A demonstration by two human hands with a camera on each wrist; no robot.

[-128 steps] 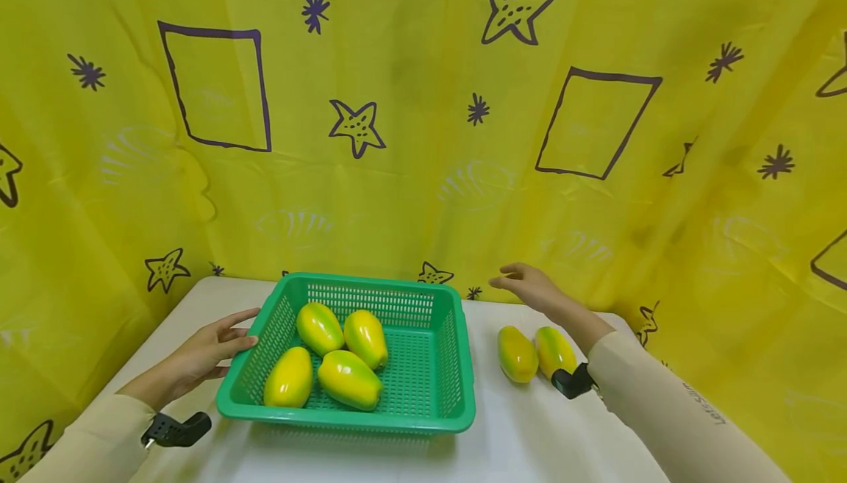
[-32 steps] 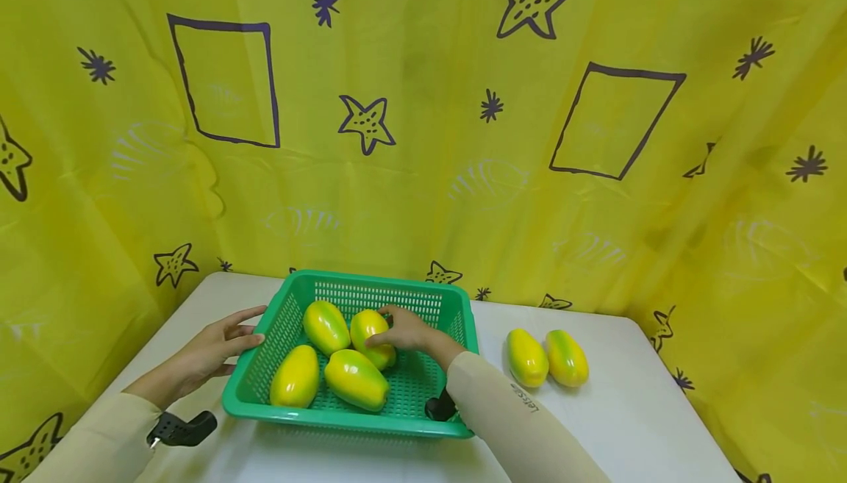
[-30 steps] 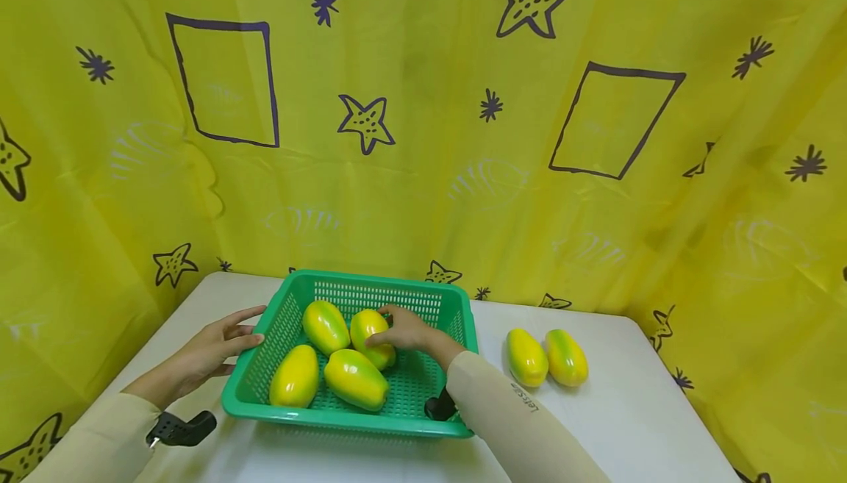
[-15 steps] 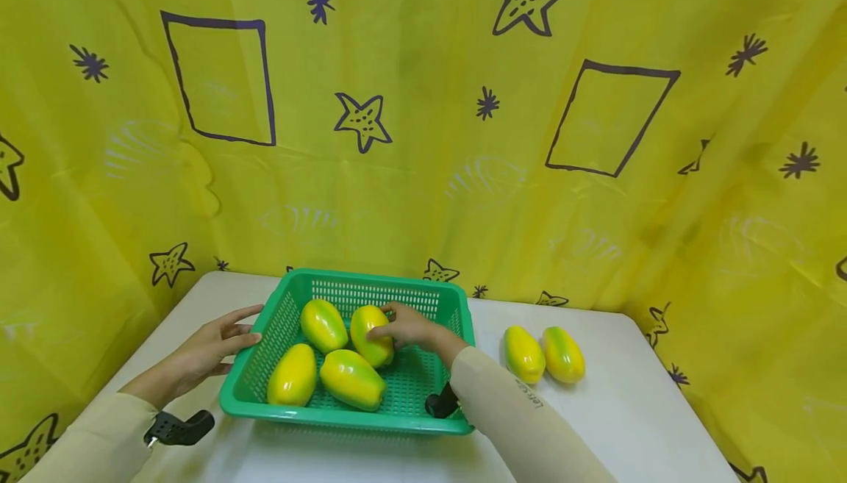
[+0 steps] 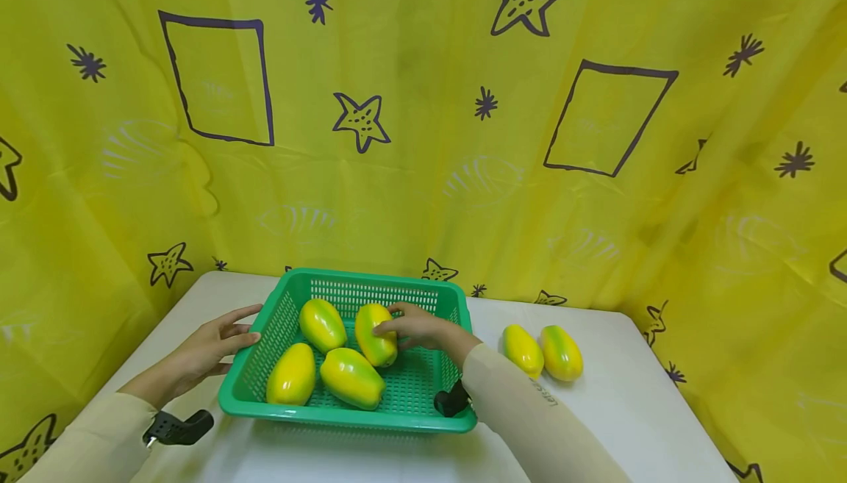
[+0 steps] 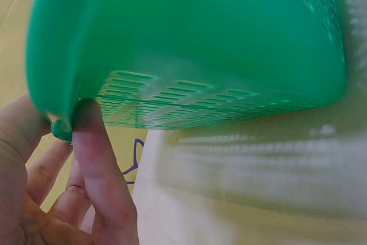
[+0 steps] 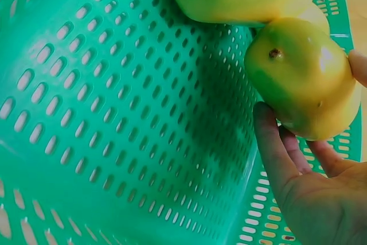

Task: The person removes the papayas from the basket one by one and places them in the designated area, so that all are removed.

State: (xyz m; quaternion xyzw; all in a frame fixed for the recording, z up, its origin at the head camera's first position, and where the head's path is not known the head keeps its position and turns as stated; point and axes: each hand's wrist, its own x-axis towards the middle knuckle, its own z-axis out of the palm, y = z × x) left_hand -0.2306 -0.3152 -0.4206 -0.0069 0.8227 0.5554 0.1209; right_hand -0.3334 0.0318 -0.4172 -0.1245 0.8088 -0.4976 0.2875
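Since its skin looks slick, the far-right fruit (image 5: pixel 374 336) in the green basket (image 5: pixel 347 415) might slip from the right hand (image 5: pixel 425 327), fingers half-curled round it; the left hand (image 5: pixel 204 354) pinches the left rim (image 5: pixel 234 374).

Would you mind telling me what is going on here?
A person's right-hand grip holds one yellow-green fruit inside a green plastic basket, while the left-hand grip holds the basket at its left side. Three other fruits lie in the basket, and two more fruits lie on the white table to its right.
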